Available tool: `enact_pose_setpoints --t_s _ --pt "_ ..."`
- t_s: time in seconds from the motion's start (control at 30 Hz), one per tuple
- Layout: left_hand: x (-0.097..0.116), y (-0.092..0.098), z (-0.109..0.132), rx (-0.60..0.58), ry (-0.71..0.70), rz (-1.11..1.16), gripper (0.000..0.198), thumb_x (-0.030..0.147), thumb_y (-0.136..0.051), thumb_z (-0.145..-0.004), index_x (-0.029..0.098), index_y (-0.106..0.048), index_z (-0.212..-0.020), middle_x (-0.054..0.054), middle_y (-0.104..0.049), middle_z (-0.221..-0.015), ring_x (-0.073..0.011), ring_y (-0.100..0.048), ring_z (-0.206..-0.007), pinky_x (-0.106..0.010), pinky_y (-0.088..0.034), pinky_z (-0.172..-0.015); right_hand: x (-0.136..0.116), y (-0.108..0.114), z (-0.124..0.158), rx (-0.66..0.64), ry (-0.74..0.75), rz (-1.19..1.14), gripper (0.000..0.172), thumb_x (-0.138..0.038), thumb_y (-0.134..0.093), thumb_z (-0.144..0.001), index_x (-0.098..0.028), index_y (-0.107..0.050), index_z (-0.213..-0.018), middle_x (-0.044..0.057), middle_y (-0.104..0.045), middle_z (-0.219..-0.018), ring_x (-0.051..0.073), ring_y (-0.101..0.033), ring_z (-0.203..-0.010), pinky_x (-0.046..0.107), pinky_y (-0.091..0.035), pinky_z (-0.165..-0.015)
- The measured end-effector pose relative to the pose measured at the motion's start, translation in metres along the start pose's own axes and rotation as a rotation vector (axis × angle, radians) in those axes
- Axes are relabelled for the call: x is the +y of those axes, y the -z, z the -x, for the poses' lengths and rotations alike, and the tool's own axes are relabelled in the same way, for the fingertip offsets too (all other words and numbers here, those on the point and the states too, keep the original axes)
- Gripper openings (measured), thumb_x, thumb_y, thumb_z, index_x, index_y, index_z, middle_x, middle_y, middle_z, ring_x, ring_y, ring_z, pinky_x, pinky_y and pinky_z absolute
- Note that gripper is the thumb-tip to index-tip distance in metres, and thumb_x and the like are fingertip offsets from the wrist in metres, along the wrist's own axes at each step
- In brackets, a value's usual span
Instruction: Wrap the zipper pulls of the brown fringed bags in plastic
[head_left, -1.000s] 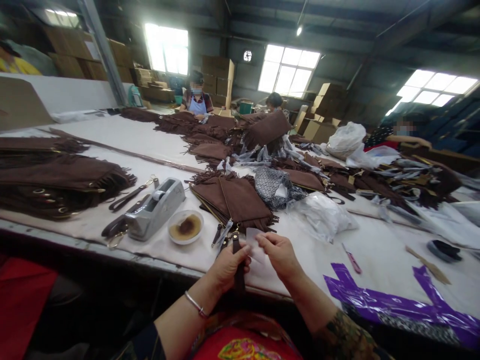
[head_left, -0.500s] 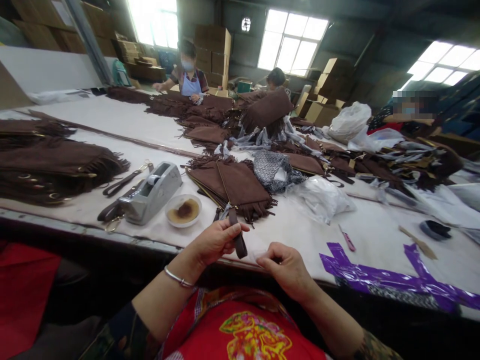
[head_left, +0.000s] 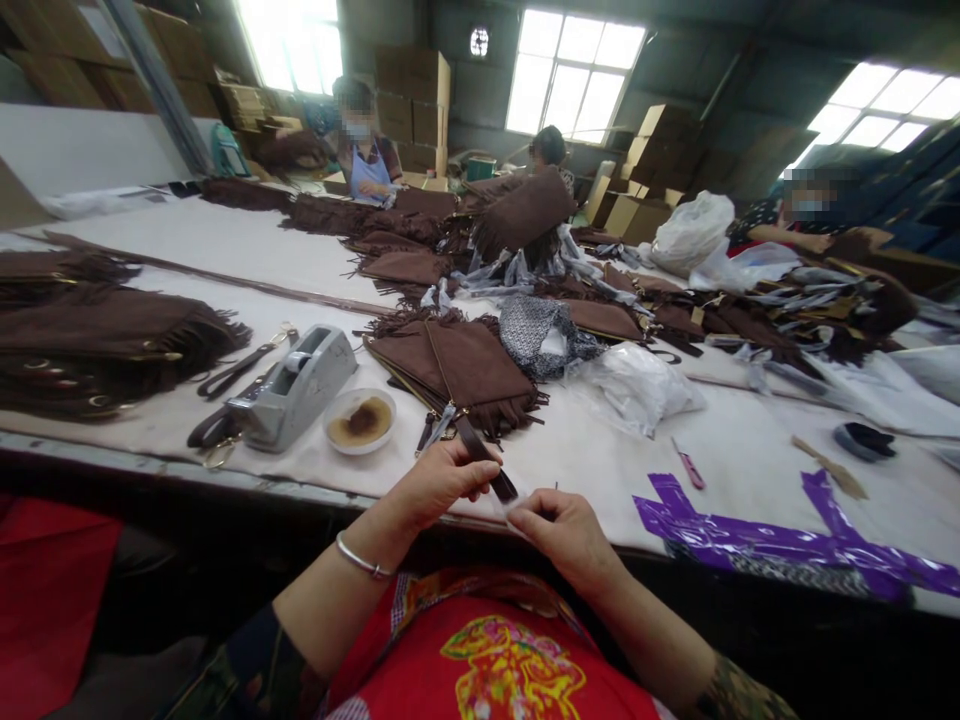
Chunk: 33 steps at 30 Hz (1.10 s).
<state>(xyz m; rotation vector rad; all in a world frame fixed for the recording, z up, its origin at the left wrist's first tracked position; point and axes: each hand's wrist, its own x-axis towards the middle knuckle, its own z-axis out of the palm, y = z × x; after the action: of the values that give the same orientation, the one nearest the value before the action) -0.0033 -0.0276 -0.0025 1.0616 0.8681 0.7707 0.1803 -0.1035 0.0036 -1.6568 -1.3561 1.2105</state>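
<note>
My left hand (head_left: pixel 442 482) grips a dark brown wrist strap (head_left: pixel 480 452) between thumb and fingers. The strap runs from a brown fringed pouch (head_left: pixel 480 365) with a gold zip, lying on the table in front of me. My right hand (head_left: pixel 566 530) pinches a small clear plastic piece (head_left: pixel 511 500), which meets the strap's loop end; whether the end is inside it I cannot tell. A small white bowl (head_left: pixel 360 425) with brownish contents stands left of the pouch, beside a grey tape dispenser (head_left: pixel 300 390).
More fringed pouches (head_left: pixel 97 345) are stacked at the left. Loose straps (head_left: pixel 214 425) lie by the dispenser. Crumpled plastic (head_left: pixel 637 390), a pink-handled cutter (head_left: pixel 688 465) and purple tape (head_left: pixel 750 535) on the edge are to the right. Co-workers (head_left: pixel 367 165) work across the table.
The strap's loop end has swung right, and the clear plastic piece in my right hand now meets it. Across the table, a co-worker has raised a brown item.
</note>
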Motion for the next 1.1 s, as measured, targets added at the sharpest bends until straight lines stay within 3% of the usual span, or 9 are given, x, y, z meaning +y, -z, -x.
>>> enact_pose_setpoints --t_s 0.17,0.3,0.43,0.57,0.7,0.93,1.1 --pt "-0.003 -0.003 0.003 -0.02 -0.015 -0.119 0.019 0.031 -0.074 -0.071 0.013 -0.073 -0.078 -0.003 -0.063 -0.064 -0.0111 -0.051 -0.056 -0.021 -0.037 -0.051 0.001 -0.005 -0.005 -0.034 -0.004 -0.042 0.021 -0.036 -0.069 -0.073 -0.016 -0.072 -0.072 0.0 -0.065 -0.063 0.014 -0.054 -0.061 0.026 -0.039 -0.059" --pt "-0.009 -0.006 0.003 -0.043 0.053 -0.112 0.022 0.033 -0.076 -0.071 0.012 -0.072 -0.071 -0.003 -0.063 -0.064 -0.0105 -0.051 -0.057 -0.02 -0.036 -0.052 0.001 -0.004 -0.011 -0.027 0.048 -0.029 0.022 -0.037 -0.069 -0.072 -0.015 -0.072 -0.074 0.001 -0.066 -0.067 0.015 -0.055 -0.064 0.026 -0.04 -0.06" --pt "-0.014 -0.002 -0.005 -0.043 0.271 0.209 0.034 0.044 -0.075 -0.073 0.014 -0.069 -0.086 -0.007 -0.068 -0.08 -0.0139 -0.061 -0.067 -0.022 -0.047 -0.06 0.002 0.005 -0.005 -0.121 -0.058 -0.185 0.028 -0.041 -0.07 -0.071 -0.015 -0.063 -0.064 -0.003 -0.053 -0.053 0.009 -0.041 -0.049 0.023 -0.028 -0.049" --pt "-0.018 0.006 -0.025 0.161 0.363 0.581 0.031 0.044 -0.062 -0.086 0.014 -0.065 -0.091 -0.011 -0.07 -0.097 -0.0155 -0.067 -0.081 -0.026 -0.054 -0.071 0.001 0.011 0.012 -0.218 -0.251 -0.437 0.034 -0.046 -0.074 -0.068 -0.015 -0.061 -0.069 -0.001 -0.057 -0.055 0.009 -0.042 -0.047 0.022 -0.028 -0.047" --pt "-0.019 0.004 -0.045 0.291 0.322 0.599 0.019 0.033 -0.062 -0.088 0.015 -0.063 -0.088 -0.008 -0.07 -0.088 -0.0137 -0.067 -0.071 -0.024 -0.054 -0.064 0.006 0.006 0.019 -0.25 -0.322 -0.432 0.04 -0.051 -0.075 -0.066 -0.013 -0.063 -0.072 0.001 -0.059 -0.056 0.009 -0.045 -0.046 0.022 -0.029 -0.047" --pt "-0.013 0.001 -0.063 0.374 0.224 0.548 0.006 0.019 -0.063 -0.083 0.014 -0.062 -0.086 -0.006 -0.069 -0.081 -0.0158 -0.068 -0.068 -0.025 -0.054 -0.057 0.021 -0.005 -0.012 -0.146 -0.078 0.004 0.045 -0.053 -0.06 -0.079 -0.015 -0.06 -0.056 -0.002 -0.047 -0.048 0.01 -0.039 -0.049 0.024 -0.026 -0.047" --pt "-0.014 0.0 -0.061 0.355 0.204 0.492 0.008 0.018 -0.067 -0.078 0.014 -0.061 -0.082 -0.005 -0.068 -0.078 -0.014 -0.066 -0.064 -0.024 -0.05 -0.057 0.012 -0.008 -0.053 0.021 0.138 0.207 0.048 -0.05 -0.051 -0.084 -0.017 -0.056 -0.049 -0.002 -0.045 -0.046 0.011 -0.04 -0.048 0.024 -0.028 -0.048"
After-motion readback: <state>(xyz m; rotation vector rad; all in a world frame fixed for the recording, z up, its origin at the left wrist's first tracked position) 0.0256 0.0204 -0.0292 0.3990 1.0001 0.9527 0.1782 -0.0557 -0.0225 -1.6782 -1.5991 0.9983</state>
